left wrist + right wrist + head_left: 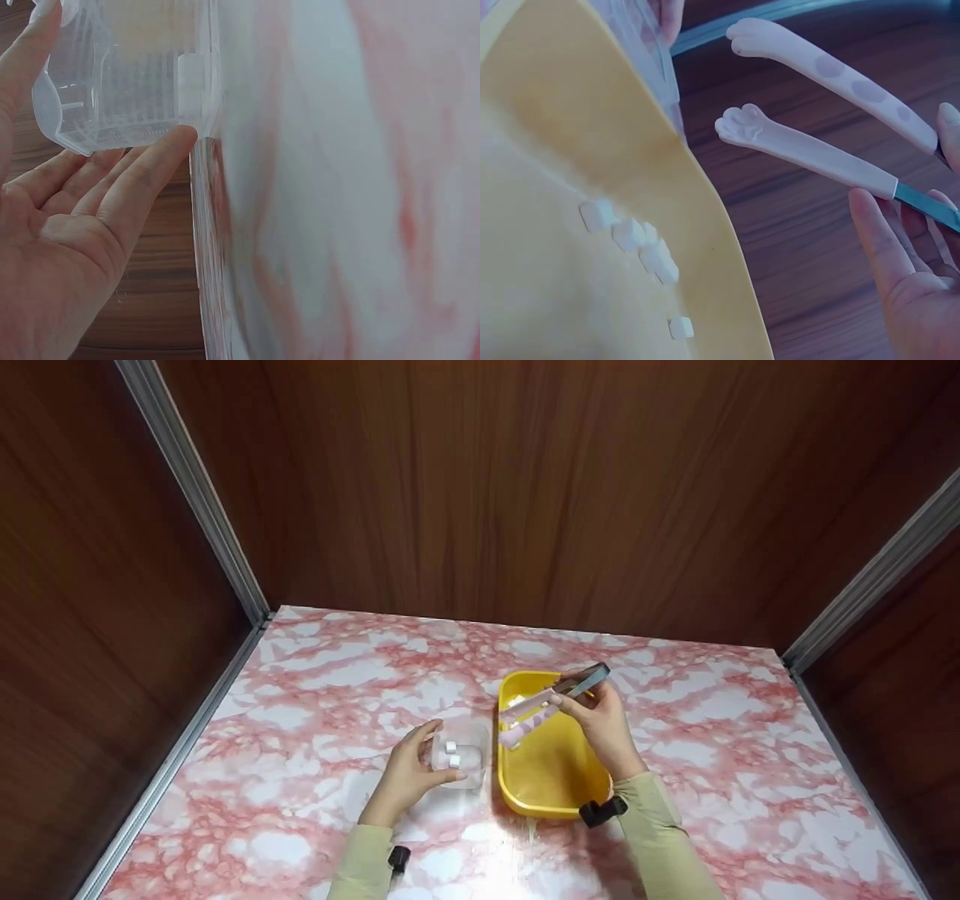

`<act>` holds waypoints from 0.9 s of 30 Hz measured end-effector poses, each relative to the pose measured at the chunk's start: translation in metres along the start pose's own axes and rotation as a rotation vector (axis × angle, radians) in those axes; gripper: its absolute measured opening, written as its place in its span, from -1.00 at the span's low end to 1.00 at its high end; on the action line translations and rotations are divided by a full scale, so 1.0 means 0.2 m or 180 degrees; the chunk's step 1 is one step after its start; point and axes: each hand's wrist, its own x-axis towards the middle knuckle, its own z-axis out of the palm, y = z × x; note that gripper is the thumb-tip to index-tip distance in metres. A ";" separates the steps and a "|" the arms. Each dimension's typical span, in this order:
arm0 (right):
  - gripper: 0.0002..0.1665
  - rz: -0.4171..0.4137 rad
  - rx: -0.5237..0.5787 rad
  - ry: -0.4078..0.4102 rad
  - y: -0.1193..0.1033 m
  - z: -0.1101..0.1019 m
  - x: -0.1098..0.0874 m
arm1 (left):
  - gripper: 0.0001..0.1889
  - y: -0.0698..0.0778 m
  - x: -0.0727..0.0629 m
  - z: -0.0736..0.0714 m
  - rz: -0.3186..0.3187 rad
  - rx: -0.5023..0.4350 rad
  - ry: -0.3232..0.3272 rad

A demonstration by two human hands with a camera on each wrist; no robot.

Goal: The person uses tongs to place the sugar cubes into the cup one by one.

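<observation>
My left hand (403, 778) holds a clear plastic box (474, 729), its thumb on the near side and its fingers along the left and far sides. White cubes (454, 761) show through the box. Close to the box's right side stands a yellow basin (536, 811). Over it my right hand (606, 726) grips a pair of tongs (817, 154) with pink paw-shaped tips and metal arms. The tips are spread apart, and nothing shows between them. Inside the basin, several small white cubes (658, 260) lie in a loose cluster along one side.
Both box and basin are on a table with a red and white marbled top (315, 690). Dark wood-grain panels (480, 495) enclose it at the back and both sides, with metal strips (199, 495) at the corners.
</observation>
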 end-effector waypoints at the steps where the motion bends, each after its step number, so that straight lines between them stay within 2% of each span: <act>1: -0.44 -0.0007 0.0021 -0.0003 0.00 -0.01 0.00 | -0.05 0.00 0.00 0.00 0.0010 0.0001 -0.0001; 9: -0.39 0.0074 -0.0002 0.0057 -0.07 -0.02 -0.02 | -0.07 -0.01 0.00 0.00 0.0001 0.0032 -0.0002; 13: -0.44 0.0025 -0.0086 0.0091 -0.11 -0.02 -0.03 | -0.04 -0.01 0.00 0.00 0.0041 0.0025 -0.0010; 19: -0.48 -0.0006 -0.0207 0.0113 -0.12 -0.04 -0.02 | -0.04 0.00 0.00 0.00 0.0025 0.0010 -0.0017; 27: -0.50 0.0054 -0.0254 0.0133 -0.10 -0.07 0.01 | -0.09 -0.01 0.00 0.00 0.0105 -0.0015 0.0001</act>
